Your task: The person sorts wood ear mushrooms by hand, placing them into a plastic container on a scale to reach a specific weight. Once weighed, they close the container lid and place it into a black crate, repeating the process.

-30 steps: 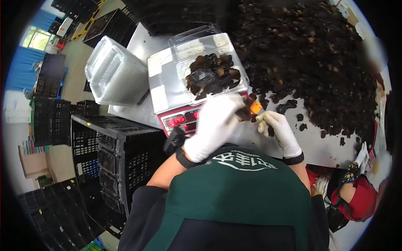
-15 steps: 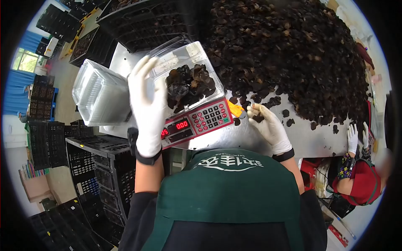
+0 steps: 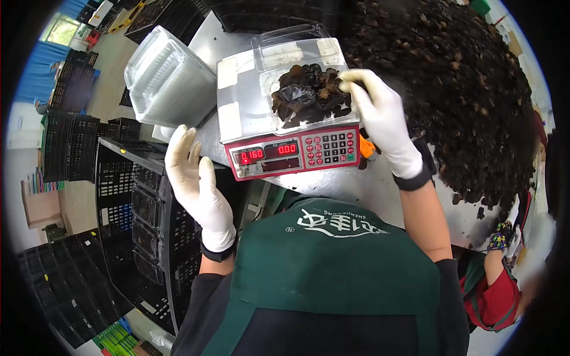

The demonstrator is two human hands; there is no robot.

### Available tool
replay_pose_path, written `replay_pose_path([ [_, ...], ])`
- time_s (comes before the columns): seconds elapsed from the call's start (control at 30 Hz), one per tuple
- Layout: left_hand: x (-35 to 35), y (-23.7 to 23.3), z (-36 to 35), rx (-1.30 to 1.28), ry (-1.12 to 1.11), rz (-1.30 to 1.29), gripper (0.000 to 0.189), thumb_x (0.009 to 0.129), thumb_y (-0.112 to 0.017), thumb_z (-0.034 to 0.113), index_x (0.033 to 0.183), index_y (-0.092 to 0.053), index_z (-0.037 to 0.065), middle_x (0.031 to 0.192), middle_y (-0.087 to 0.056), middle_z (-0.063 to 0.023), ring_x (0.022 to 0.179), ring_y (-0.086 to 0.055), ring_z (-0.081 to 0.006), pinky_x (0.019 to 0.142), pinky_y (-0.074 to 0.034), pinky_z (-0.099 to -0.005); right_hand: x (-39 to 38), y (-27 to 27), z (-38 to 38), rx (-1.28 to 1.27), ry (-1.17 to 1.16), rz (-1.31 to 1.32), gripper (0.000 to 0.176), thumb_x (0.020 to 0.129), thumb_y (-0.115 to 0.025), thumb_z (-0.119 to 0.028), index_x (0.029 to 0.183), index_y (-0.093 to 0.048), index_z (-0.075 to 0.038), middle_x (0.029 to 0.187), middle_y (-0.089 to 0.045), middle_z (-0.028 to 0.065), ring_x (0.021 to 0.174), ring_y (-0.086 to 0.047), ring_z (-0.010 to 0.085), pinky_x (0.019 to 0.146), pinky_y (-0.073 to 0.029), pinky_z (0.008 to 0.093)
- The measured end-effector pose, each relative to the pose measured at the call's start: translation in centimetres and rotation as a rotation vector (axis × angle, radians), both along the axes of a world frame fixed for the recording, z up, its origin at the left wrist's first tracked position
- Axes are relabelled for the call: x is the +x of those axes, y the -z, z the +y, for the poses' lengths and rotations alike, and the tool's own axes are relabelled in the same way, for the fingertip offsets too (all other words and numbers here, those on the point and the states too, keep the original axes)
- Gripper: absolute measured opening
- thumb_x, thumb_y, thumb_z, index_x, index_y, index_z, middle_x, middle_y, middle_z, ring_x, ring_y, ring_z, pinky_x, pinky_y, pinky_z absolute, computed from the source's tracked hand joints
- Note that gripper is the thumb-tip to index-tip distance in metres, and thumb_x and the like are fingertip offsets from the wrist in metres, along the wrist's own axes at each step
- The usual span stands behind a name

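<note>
A red digital scale (image 3: 297,150) shows 0.160 and 0.00. On its metal pan (image 3: 249,113) sits a clear plastic box (image 3: 279,123) with its lid tipped back, holding a heap of dark wood ear mushrooms (image 3: 306,95). My right hand (image 3: 383,118), in a white glove, reaches over the box's right side. Its thumb and fingers are pinched at the heap's edge around a piece of mushroom, largely hidden by the fingertips. My left hand (image 3: 199,184), also gloved, is held up left of the scale, fingers apart and holding nothing.
A stack of clear plastic boxes (image 3: 172,83) stands left of the scale. A big wood ear pile (image 3: 451,89) covers the table's right. An orange object (image 3: 367,147) lies beside the scale. Black crates (image 3: 142,219) stand at lower left. A person in red (image 3: 493,296) is at right.
My right hand has moved from the table up to the box on the scale. My left hand has drawn back from the box to the left. The left display now reads 0.160.
</note>
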State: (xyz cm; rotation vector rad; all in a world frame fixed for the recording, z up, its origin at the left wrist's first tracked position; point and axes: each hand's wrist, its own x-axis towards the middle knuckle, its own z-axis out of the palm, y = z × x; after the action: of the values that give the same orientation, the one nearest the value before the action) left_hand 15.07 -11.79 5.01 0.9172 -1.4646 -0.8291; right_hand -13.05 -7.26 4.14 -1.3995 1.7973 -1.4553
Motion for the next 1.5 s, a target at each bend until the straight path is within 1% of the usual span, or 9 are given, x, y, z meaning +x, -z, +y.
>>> replay_pose_path([
  [0.07, -0.6, 0.3, 0.1, 0.029, 0.008, 0.005, 0.049, 0.091, -0.056, 0.001, 0.139, -0.046, 0.001, 0.143, -0.049, -0.0129, 0.132, -0.048, -0.0242, 0.112, -0.034, -0.0423, 1.4, -0.1, -2.3, -0.100, -0.026, 0.122, 0.017, 0.093, -0.060, -0.009, 0.108, -0.065, -0.002, 0.099, -0.067, 0.0143, 0.088, -0.066, 0.0292, 0.081, -0.053, 0.0356],
  [0.1, -1.0, 0.3, 0.2, 0.039, 0.004, -0.036, 0.050, 0.091, -0.057, 0.001, 0.139, -0.046, 0.000, 0.143, -0.050, -0.0132, 0.131, -0.048, -0.0243, 0.112, -0.034, -0.0419, 1.3, 0.9, -3.7, -0.304, -0.042, 0.502, 0.019, 0.091, -0.062, -0.016, 0.105, -0.065, -0.003, 0.098, -0.066, 0.0150, 0.091, -0.065, 0.0303, 0.083, -0.052, 0.0377],
  [0.13, -1.3, 0.3, 0.4, 0.049, 0.016, -0.071, 0.050, 0.090, -0.058, 0.002, 0.139, -0.047, 0.000, 0.142, -0.050, -0.0135, 0.131, -0.048, -0.0243, 0.112, -0.034, -0.0415, 1.4, -0.2, -3.9, -0.048, -0.248, 0.487, 0.025, 0.087, -0.062, -0.019, 0.108, -0.066, -0.005, 0.106, -0.064, 0.0138, 0.100, -0.061, 0.0336, 0.091, -0.048, 0.0428],
  [0.23, -2.1, 0.8, 1.0, 0.095, 0.049, -0.139, 0.046, 0.095, -0.052, 0.002, 0.140, -0.046, -0.002, 0.144, -0.050, -0.0150, 0.132, -0.048, -0.0254, 0.113, -0.034, -0.0395, 2.3, 1.4, -2.4, -0.302, -0.158, 0.671, 0.039, 0.084, -0.068, -0.025, 0.119, -0.062, -0.010, 0.136, -0.054, 0.0144, 0.126, -0.050, 0.0333, 0.108, -0.037, 0.0486],
  [0.53, -3.2, 2.3, -0.9, 0.094, 0.176, -0.247, 0.044, 0.100, -0.047, 0.002, 0.143, -0.043, -0.002, 0.146, -0.047, -0.0128, 0.134, -0.045, -0.0244, 0.114, -0.033, -0.0406, -7.2, 13.5, 18.9, 0.262, 0.900, 0.611, 0.043, 0.081, -0.068, -0.010, 0.123, -0.063, -0.009, 0.137, -0.054, 0.0173, 0.126, -0.049, 0.0361, 0.109, -0.037, 0.0467],
  [0.77, -6.4, 2.2, -1.4, 0.064, 0.370, -0.176, 0.043, 0.099, -0.047, -0.001, 0.142, -0.043, -0.004, 0.146, -0.046, -0.0139, 0.133, -0.045, -0.0241, 0.114, -0.034, -0.0412, -9.2, 17.7, 21.7, 0.305, 0.766, 0.479, 0.014, 0.090, -0.060, -0.003, 0.103, -0.064, -0.005, 0.100, -0.061, 0.0140, 0.096, -0.062, 0.0334, 0.081, -0.051, 0.0379],
  [0.97, -5.1, 1.0, -1.8, -0.016, 0.248, -0.214, 0.039, 0.095, -0.051, -0.004, 0.134, -0.051, 0.001, 0.142, -0.048, -0.0122, 0.128, -0.049, -0.0221, 0.107, -0.041, -0.0370, -5.5, 12.9, 16.1, 0.394, 0.526, 0.625, 0.028, 0.089, -0.067, -0.023, 0.116, -0.064, -0.015, 0.097, -0.061, 0.0105, 0.080, -0.067, 0.0314, 0.065, -0.054, 0.0423],
  [1.2, -2.1, 1.6, -2.3, -0.015, 0.131, -0.189, 0.045, 0.093, -0.052, -0.003, 0.138, -0.049, 0.001, 0.141, -0.051, -0.0118, 0.131, -0.049, -0.0227, 0.111, -0.036, -0.0396, -7.4, 17.3, 15.5, 0.492, 0.355, 0.700, 0.019, 0.092, -0.058, -0.015, 0.110, -0.058, -0.009, 0.096, -0.066, 0.0170, 0.082, -0.066, 0.0384, 0.070, -0.054, 0.0486],
  [1.5, -1.6, 1.1, -3.4, -0.060, 0.043, -0.105, 0.048, 0.087, -0.055, -0.007, 0.133, -0.053, 0.003, 0.138, -0.052, -0.0117, 0.128, -0.051, -0.0231, 0.107, -0.042, -0.0385, 0.2, -0.3, -0.8, -0.007, 0.009, 0.487, 0.021, 0.089, -0.064, -0.009, 0.110, -0.063, -0.007, 0.104, -0.069, 0.0126, 0.093, -0.069, 0.0290, 0.079, -0.055, 0.0332],
])
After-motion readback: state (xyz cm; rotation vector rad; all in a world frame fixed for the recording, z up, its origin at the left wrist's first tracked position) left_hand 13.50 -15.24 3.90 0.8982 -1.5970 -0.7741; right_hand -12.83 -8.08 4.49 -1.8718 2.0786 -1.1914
